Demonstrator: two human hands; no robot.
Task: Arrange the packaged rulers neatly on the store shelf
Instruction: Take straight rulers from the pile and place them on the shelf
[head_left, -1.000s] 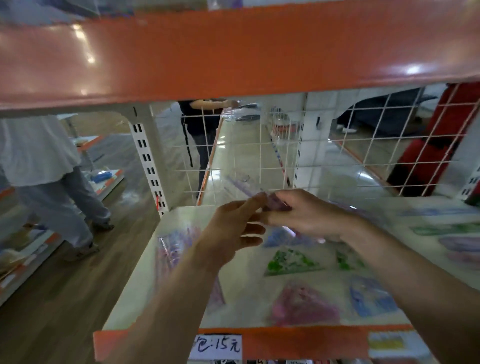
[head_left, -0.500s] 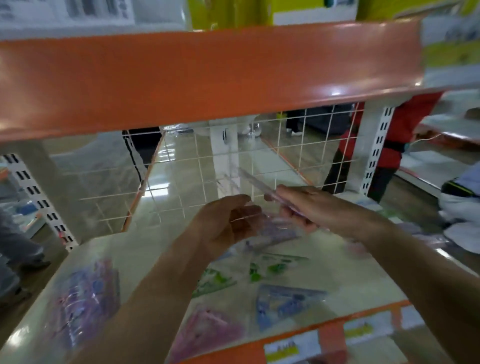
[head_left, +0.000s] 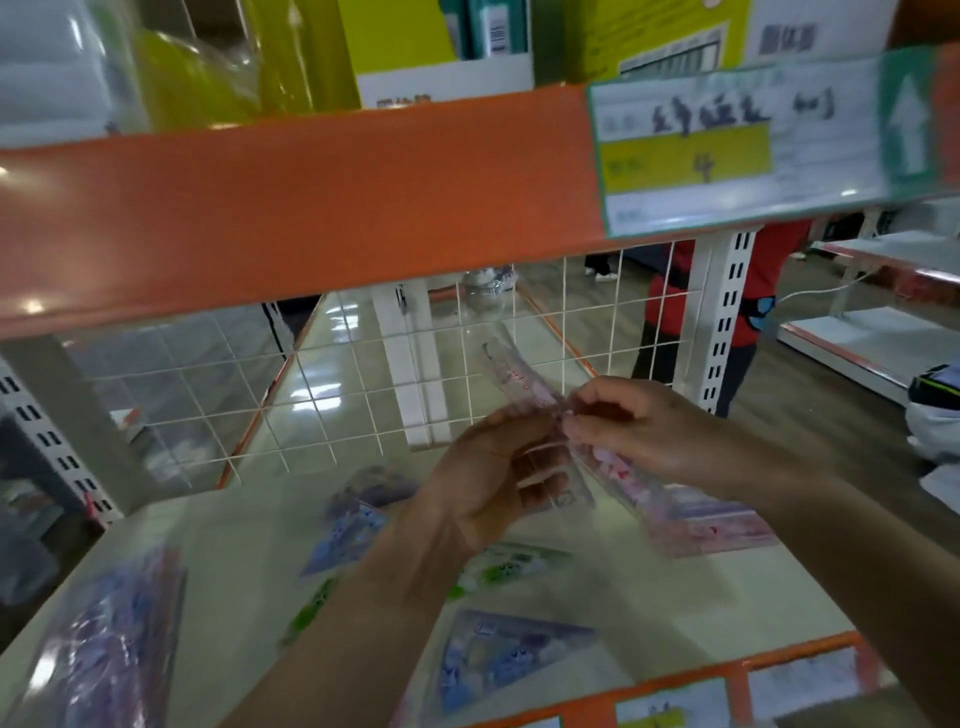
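Ruler pack (head_left: 515, 378) pinched between left hand (head_left: 493, 475) and right hand (head_left: 641, 431), above shelf (head_left: 234, 545).

We pinch a clear packaged ruler (head_left: 511, 371) between our left hand (head_left: 493, 483) and right hand (head_left: 644, 431) above the shelf (head_left: 249, 530), where other packets (head_left: 498, 660) lie.

The raised ruler packet (head_left: 511, 376) is clear plastic film, glossy and creased, over pink-printed plastic. The triangular packet (head_left: 498, 660) near the shelf board's front edge has the same shiny wrap. The shelf board (head_left: 727, 597) looks like cream painted metal, smooth with a soft sheen. The upper shelf's orange front strip (head_left: 311, 208) is glossy and catches spots of light. The back grid (head_left: 332, 410) is thin white-coated wire, and the slotted upright (head_left: 727, 332) is painted metal. The label holder (head_left: 727, 150) is shiny clear plastic over paper. The floor (head_left: 810, 415) beyond looks like matt wood.
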